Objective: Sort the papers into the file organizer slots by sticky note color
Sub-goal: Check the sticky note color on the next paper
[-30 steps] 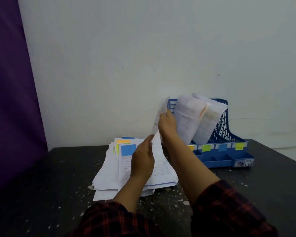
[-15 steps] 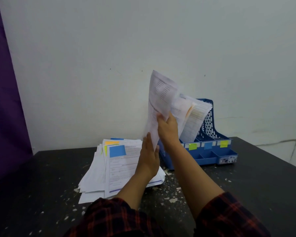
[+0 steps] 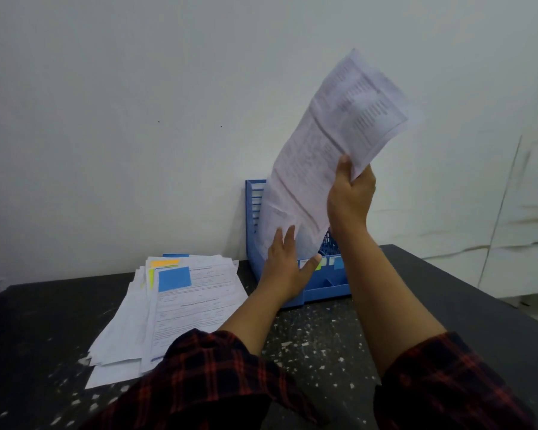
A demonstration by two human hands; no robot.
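While the sheet is in the air, nothing new is filed yet.

Right hand point(image 3: 351, 193): raised high, thumb and fingers pinching the lower edge of a printed sheet point(image 3: 339, 131); half a second ago it held the sheet lower, just in front of the organizer.

Left hand point(image 3: 284, 268): fingers straight and spread, holding nothing, reaching at the front of the blue file organizer point(image 3: 255, 218), just below the right hand; a second ago it was helping steady the sheet over the pile.

Sheet: tilted up and to the right, its bottom corner hanging over the left hand; blurred, and no sticky note shows on the side facing the camera, so I cannot tell its colour.

Organizer: behind the left hand, with filed papers point(image 3: 275, 218) upright in it and colour tabs point(image 3: 334, 262) on its front rim, partly hidden by the arms.

Unsorted pile point(image 3: 180, 308): left of the left hand on the dark table point(image 3: 463, 305), a blue sticky note point(image 3: 174, 278) on top.

Meaning: one sheet is off the pile and probably bound for a slot; much sorting remains.
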